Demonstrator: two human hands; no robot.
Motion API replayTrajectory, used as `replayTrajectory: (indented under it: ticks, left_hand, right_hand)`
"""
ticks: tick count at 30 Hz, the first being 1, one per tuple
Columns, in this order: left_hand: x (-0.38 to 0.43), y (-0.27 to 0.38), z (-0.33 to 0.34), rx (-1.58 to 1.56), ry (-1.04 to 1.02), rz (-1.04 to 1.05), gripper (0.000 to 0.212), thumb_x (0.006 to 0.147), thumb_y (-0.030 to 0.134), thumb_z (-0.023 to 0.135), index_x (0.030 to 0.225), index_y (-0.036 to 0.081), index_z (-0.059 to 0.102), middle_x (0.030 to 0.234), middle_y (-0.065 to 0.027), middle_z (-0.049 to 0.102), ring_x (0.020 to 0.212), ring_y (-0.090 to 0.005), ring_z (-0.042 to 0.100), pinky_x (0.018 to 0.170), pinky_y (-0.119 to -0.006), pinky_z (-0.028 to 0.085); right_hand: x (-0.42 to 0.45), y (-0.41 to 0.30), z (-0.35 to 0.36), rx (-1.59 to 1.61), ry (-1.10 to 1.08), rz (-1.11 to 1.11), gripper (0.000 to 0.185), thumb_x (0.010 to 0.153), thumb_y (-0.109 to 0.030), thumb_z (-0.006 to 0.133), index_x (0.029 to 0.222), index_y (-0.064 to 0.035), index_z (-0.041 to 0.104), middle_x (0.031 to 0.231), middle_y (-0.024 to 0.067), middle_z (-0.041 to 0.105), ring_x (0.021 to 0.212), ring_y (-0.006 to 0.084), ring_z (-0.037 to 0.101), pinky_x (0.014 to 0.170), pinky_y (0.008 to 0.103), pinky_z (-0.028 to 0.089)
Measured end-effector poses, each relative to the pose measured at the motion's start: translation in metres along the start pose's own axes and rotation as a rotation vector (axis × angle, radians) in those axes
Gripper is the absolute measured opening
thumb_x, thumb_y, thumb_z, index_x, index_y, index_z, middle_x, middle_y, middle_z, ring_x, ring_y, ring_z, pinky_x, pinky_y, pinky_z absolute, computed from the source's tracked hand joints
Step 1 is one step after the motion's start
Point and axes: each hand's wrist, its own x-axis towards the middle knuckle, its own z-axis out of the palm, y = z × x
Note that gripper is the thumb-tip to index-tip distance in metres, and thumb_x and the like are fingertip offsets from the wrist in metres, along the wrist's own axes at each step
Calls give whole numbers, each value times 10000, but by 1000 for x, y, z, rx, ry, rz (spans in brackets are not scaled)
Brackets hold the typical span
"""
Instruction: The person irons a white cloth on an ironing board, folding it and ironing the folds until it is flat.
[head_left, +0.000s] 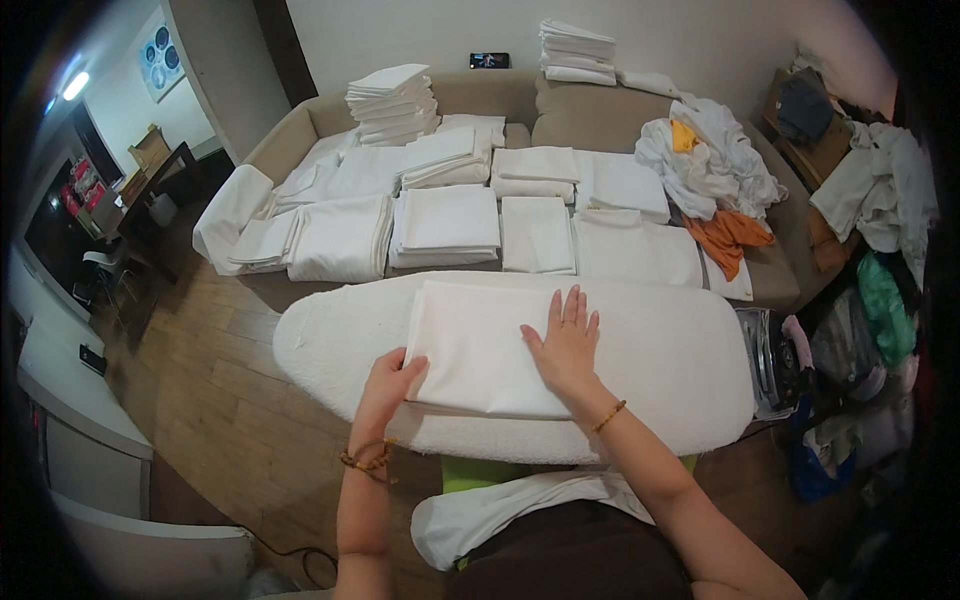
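Note:
A folded white cloth (480, 345) lies flat on a padded ironing board (660, 360) with a white cover. My left hand (391, 379) grips the cloth's left edge, thumb on top and fingers at the side. My right hand (568, 337) rests palm down at the cloth's right side, its fingers spread. Another white cloth (510, 510) lies across my lap, below the board's near edge.
Beyond the board, a beige sofa (495, 94) bears several stacks of folded white cloth (450, 217). A heap of crumpled white cloth (712, 157) and an orange cloth (727, 236) lie at its right. An iron (784, 360) stands at the board's right end.

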Motion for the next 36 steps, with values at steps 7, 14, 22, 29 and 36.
replayTrajectory:
  ticks: [7, 14, 22, 29, 36]
  left_hand:
    - [-31, 16, 24, 828, 356, 178, 434, 824, 268, 683, 1148, -9, 599, 1134, -228, 598, 955, -344, 589, 807, -398, 497]
    - [-11, 28, 101, 862, 61, 885, 493, 895, 222, 588, 1316, -19, 495, 1439, -233, 400, 1345, -397, 366, 1092, -478, 317]
    - [107, 35, 90, 1212, -281, 813, 654, 890, 560, 511, 1392, 141, 482, 1478, -187, 378, 1378, -347, 329, 1095, -616, 194]
    - [109, 70, 12, 1368, 568, 565, 654, 925, 477, 503, 1432, 71, 423, 1568, -200, 189, 1446, -400, 143, 1111, -634, 145]
    - [5, 14, 75, 1066, -57, 641, 663, 945, 461, 477, 1463, 64, 356, 1564, -203, 194, 1420, -449, 190, 1108, -634, 150]
  right_hand:
    - [-11, 8, 2, -57, 7, 4, 795, 932, -500, 496, 1459, 52, 275, 1535, 288, 185, 1433, 394, 186, 1155, 521, 141]
    - [-77, -14, -8, -32, -81, -323, 771, 922, -487, 505, 1446, 45, 312, 1511, 304, 229, 1414, 417, 220, 1138, 535, 180]
    - [-78, -18, -5, -16, -59, -295, 766, 922, -502, 489, 1453, 23, 318, 1522, 286, 222, 1418, 400, 225, 1145, 527, 162]
    - [-77, -22, -9, -16, -69, -239, 712, 929, -448, 501, 1432, 33, 348, 1509, 279, 260, 1411, 393, 243, 1134, 529, 197]
    - [8, 19, 21, 21, -106, -436, 676, 944, -410, 466, 1463, -6, 311, 1544, 208, 243, 1434, 350, 218, 1148, 507, 186]
